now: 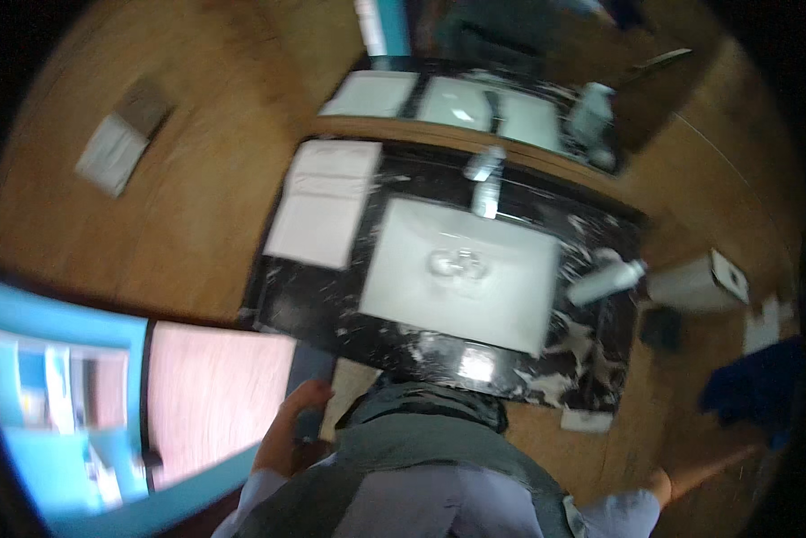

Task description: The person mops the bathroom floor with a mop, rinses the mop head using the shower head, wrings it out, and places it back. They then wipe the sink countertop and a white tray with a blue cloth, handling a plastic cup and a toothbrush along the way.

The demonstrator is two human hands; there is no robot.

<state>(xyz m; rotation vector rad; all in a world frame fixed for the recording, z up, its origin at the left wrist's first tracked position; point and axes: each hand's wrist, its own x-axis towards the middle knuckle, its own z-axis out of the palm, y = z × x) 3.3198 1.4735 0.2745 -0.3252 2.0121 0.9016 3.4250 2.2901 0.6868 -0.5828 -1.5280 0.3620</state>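
Low on the left, my left hand (300, 414) is curled closed beside the vanity's near edge. Something grey-blue shows at its fingers, too blurred to name. My right arm stretches out to the far right, where my right hand (745, 448) meets the lower edge of a dark blue cloth (753, 386). Its fingers are smeared and partly hidden there. Between my hands lies a white rectangular sink (394, 309) set in a black marbled counter (309, 305). A chrome faucet (486, 190) stands at its back edge.
A folded white towel (322, 206) lies on the counter's left side. To the right of the sink lies or leans a white bottle (602, 283). A white box (699, 282) is beside the wall. Behind runs a mirror (510, 40); at left is a pinkish door (219, 394).
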